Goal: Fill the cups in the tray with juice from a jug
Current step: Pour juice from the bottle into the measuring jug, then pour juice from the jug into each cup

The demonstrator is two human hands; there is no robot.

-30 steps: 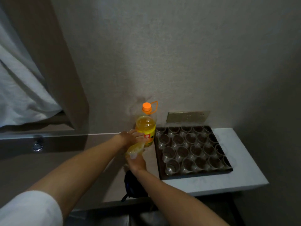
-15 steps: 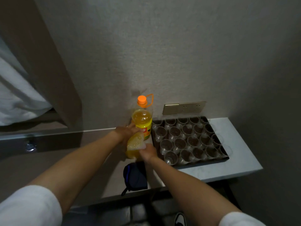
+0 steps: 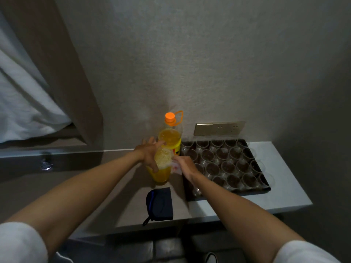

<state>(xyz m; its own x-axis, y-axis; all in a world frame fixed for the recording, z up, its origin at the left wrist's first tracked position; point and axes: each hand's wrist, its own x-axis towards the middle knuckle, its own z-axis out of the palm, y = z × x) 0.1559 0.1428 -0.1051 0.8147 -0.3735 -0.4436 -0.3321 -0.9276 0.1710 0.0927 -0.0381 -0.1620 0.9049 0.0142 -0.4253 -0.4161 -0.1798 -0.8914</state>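
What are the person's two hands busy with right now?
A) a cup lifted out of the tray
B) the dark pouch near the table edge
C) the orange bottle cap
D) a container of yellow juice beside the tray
D: the left hand and the right hand are both at the jug of juice, left of the tray; the capped bottle behind it and the pouch are untouched.
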